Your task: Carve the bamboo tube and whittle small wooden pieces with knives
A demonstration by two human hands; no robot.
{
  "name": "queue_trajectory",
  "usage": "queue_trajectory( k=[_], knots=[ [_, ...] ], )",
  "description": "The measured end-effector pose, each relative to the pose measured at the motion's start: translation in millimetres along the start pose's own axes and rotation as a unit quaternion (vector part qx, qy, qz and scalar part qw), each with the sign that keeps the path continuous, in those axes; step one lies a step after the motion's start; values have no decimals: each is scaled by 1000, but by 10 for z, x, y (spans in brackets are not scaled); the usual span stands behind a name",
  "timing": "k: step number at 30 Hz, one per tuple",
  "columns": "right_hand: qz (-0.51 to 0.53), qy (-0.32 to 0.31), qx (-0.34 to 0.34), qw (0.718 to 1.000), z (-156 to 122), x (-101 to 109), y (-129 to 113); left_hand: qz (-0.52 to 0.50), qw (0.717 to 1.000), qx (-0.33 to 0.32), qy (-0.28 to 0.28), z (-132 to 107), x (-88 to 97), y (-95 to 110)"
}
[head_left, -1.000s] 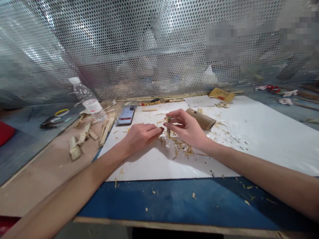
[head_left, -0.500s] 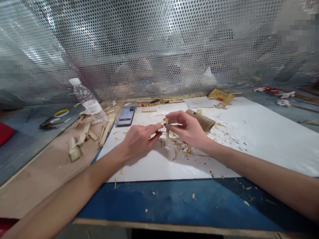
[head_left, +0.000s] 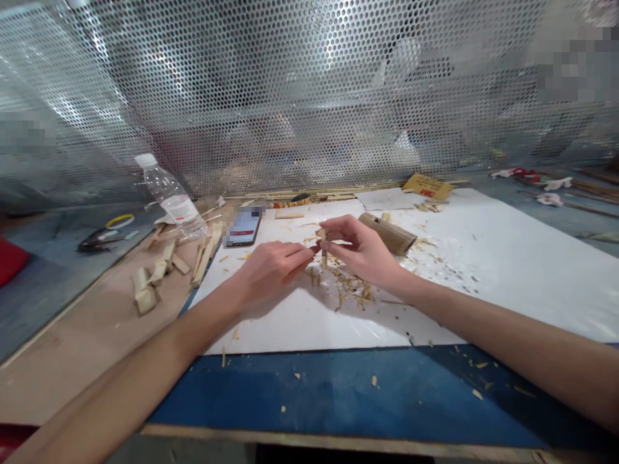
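My right hand [head_left: 362, 248] pinches a short, pale wooden stick [head_left: 324, 256], held upright over the white sheet [head_left: 290, 328]. Close against it, on its left side, are the fingertips of my left hand [head_left: 278, 261]. The fingers of that hand are closed, and a small dark tip shows at their ends; what they grip is mostly hidden. Thin wood shavings [head_left: 355, 287] are strewn below both hands. Behind my right hand a section of bamboo tube [head_left: 391, 235] with a hole in it lies on its side.
A phone [head_left: 244, 225] lies at the sheet's left edge. Beyond it a plastic bottle [head_left: 178, 206] stands, looking tilted, near wood offcuts [head_left: 144, 290]. Yellow sandpaper-like card [head_left: 428, 187] lies at the back. A perforated metal screen [head_left: 309, 96] closes off the far side.
My left fingers have closed together and moved slightly right, toward the stick; the gap between thumb and fingers is gone. My right hand keeps the stick nearly in place.
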State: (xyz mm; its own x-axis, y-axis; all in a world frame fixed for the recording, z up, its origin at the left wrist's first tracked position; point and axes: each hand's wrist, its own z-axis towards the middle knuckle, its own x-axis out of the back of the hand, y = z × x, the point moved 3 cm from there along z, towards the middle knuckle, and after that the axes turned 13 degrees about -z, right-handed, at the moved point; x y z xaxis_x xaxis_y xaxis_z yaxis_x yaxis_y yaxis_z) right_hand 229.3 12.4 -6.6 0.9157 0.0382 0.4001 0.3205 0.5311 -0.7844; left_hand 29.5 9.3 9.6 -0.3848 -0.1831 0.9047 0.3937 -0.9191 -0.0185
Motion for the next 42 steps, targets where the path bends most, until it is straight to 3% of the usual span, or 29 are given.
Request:
queue_trajectory(
  k=[8, 16, 24, 30, 33, 35, 39, 42],
  knots=[
    [8, -7, 4, 1000, -6, -7, -22, 42, 993, 56, 92, -15, -11, 4],
    [15, -10, 4, 1000, 9, 11, -79, 67, 994, 48, 67, 53, -4, 42],
    [-23, -8, 5, 1000, 18, 45, -66, 51, 994, 87, 35, 96, -11, 92],
    [-103, -80, 14, 991, 93, 188, -219, 42, 995, 92, 11, 102, -2, 62],
    [-218, -121, 12, 968, 144, 401, -347, 40, 995, 85, 17, 93, -3, 60],
    [-323, -123, 19, 938, 127, 552, -353, 39, 996, 83, 22, 90, -2, 67],
    [-549, -72, -6, 833, -93, 779, -86, 43, 996, 80, 23, 95, 10, 80],
    [-607, -41, 14, 793, -318, 849, 147, 49, 995, 79, 21, 95, 16, 74]
  ],
)
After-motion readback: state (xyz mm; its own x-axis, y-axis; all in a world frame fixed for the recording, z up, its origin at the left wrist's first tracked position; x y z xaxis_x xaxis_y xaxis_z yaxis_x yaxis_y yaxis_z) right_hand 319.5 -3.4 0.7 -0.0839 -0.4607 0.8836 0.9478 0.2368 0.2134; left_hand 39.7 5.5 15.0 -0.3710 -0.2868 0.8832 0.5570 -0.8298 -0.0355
